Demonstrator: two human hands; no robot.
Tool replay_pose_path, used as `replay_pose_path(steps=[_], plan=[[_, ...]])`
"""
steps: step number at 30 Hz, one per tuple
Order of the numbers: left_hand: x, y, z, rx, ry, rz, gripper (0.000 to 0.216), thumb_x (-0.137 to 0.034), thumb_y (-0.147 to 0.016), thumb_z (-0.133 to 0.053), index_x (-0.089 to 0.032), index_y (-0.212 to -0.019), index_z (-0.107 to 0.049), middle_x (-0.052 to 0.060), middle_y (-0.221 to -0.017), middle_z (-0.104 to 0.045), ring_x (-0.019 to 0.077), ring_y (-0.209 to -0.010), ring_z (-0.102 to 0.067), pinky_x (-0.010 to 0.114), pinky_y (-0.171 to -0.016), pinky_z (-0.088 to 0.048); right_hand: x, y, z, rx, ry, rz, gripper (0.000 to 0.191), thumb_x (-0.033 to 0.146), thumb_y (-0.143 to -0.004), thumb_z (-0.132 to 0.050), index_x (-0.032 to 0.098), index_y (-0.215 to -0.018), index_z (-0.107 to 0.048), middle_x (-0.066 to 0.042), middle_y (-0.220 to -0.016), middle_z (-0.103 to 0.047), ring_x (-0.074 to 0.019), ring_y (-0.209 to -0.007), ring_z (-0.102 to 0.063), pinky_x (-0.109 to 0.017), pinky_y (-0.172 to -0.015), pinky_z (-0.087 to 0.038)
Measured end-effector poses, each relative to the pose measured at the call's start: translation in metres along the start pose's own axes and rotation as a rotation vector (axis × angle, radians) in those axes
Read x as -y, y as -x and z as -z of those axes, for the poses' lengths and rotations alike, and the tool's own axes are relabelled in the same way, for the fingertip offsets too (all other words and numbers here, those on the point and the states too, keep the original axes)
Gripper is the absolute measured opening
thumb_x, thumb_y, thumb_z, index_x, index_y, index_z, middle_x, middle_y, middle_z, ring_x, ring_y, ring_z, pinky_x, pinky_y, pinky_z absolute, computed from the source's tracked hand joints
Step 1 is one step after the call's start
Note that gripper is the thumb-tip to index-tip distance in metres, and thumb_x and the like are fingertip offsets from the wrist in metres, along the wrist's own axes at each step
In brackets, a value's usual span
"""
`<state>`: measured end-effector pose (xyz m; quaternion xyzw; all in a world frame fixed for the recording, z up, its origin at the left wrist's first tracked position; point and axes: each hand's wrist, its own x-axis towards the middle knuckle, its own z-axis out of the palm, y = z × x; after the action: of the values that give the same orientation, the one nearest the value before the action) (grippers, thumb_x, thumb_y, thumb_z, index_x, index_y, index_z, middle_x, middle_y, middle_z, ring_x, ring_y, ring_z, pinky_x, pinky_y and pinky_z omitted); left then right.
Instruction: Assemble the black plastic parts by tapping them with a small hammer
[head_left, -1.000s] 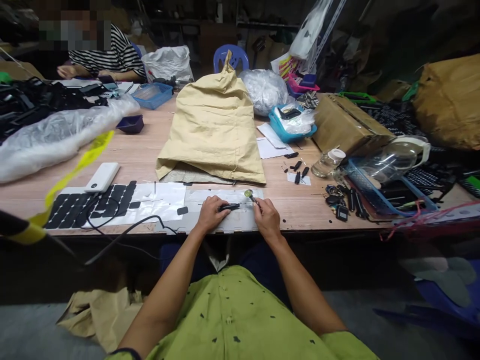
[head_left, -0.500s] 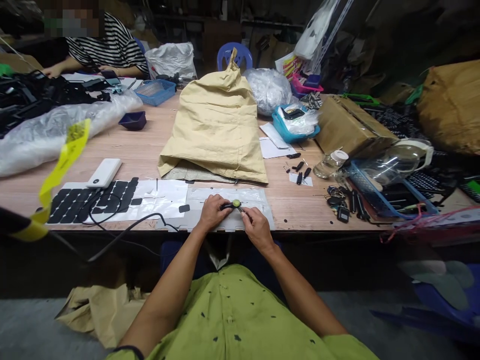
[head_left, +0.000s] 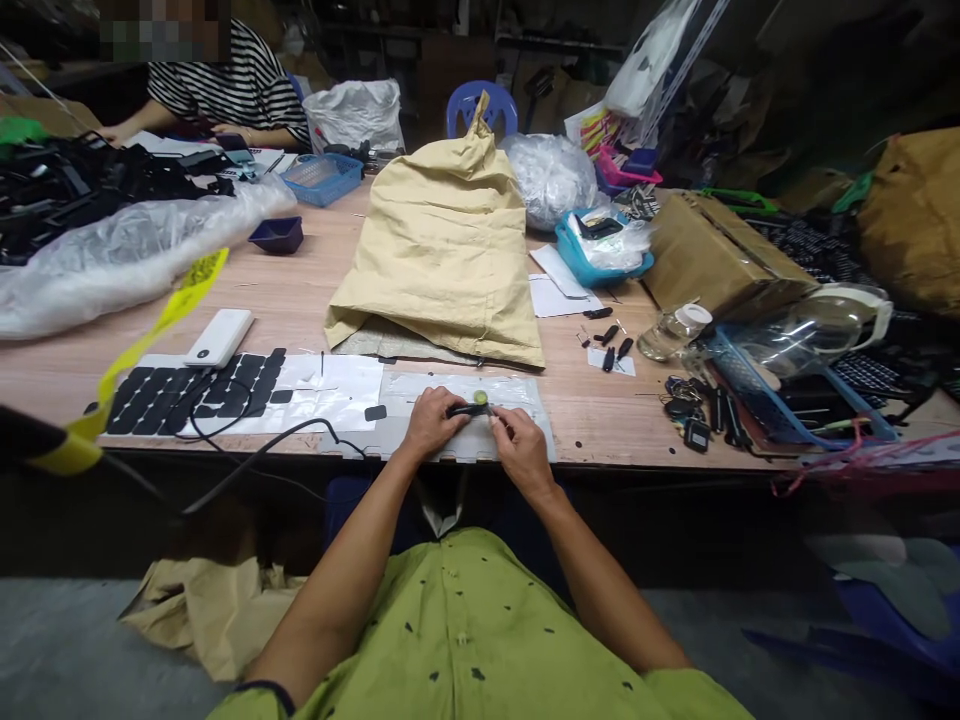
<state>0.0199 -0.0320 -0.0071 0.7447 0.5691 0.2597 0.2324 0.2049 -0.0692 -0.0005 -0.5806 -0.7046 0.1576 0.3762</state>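
Note:
A small watch-like black piece with a round green face point(head_left: 480, 398) is held low over a grey board point(head_left: 459, 445) at the table's near edge. My left hand point(head_left: 433, 424) is closed, pinching the black part from the left. On the other side, the thumb and fingertips of my right hand point(head_left: 523, 447) are pinched together at the piece's right end. A thin pale sliver shows at those fingertips, too small to name. Left of the board is a white sheet point(head_left: 352, 385) with rows of black patches point(head_left: 150, 400). A tan cloth bag point(head_left: 442, 250) lies just beyond the board.
A white power bank point(head_left: 219, 338) with a black cable lies left. On the right are black key fobs point(head_left: 611, 355), a glass jar point(head_left: 671, 335), a blue basket point(head_left: 795, 415) and a cardboard box point(head_left: 712, 250). Yellow tape point(head_left: 150, 345) hangs close by at left. A person in a striped top point(head_left: 247, 85) sits across.
The piece has turned in my hands: its black part now lies beneath the green face, instead of reaching out on both sides. The whole view has shifted slightly.

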Motion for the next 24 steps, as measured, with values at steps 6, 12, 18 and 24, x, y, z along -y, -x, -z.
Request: replay_pose_path(steps=[6, 12, 18, 24], plan=[[0.006, -0.002, 0.0, -0.028, 0.056, 0.01, 0.027, -0.031, -0.1, -0.046, -0.023, -0.096, -0.071, 0.004, -0.088, -0.066, 0.0216, -0.087, -0.056, 0.037, -0.086, -0.045, -0.036, -0.022, 0.013, -0.132, 0.385, -0.042, 0.023, 0.022, -0.092, -0.052, 0.021, -0.103, -0.073, -0.006, -0.089, -0.066, -0.0191, -0.081, -0.059, -0.028, -0.072, -0.044], [0.006, 0.001, 0.003, -0.026, 0.104, 0.025, 0.034, -0.033, -0.102, -0.037, -0.023, -0.081, -0.062, 0.004, -0.084, -0.063, 0.0216, -0.085, -0.055, 0.037, -0.083, -0.045, -0.042, -0.019, 0.006, -0.145, 0.6, 0.022, 0.02, 0.018, -0.09, -0.053, 0.02, -0.101, -0.07, -0.006, -0.087, -0.06, -0.0199, -0.081, -0.052, -0.029, -0.07, -0.037], [0.006, 0.002, 0.009, -0.029, 0.142, 0.026, 0.036, -0.035, -0.101, -0.036, -0.023, -0.076, -0.058, 0.004, -0.082, -0.062, 0.0216, -0.084, -0.054, 0.037, -0.082, -0.046, -0.036, -0.018, 0.002, -0.137, 0.671, 0.028, 0.019, 0.018, -0.091, -0.051, 0.019, -0.102, -0.067, -0.007, -0.088, -0.057, -0.0211, -0.082, -0.049, -0.03, -0.067, -0.033], [-0.006, 0.017, 0.016, -0.103, 0.271, 0.013, 0.035, -0.042, -0.099, -0.038, -0.022, -0.082, -0.061, 0.003, -0.078, -0.063, 0.0197, -0.078, -0.058, 0.034, -0.078, -0.05, -0.034, -0.02, 0.001, -0.122, 0.679, 0.012, 0.018, 0.018, -0.09, -0.051, 0.019, -0.1, -0.066, -0.007, -0.088, -0.057, -0.0213, -0.083, -0.048, -0.03, -0.068, -0.032]])
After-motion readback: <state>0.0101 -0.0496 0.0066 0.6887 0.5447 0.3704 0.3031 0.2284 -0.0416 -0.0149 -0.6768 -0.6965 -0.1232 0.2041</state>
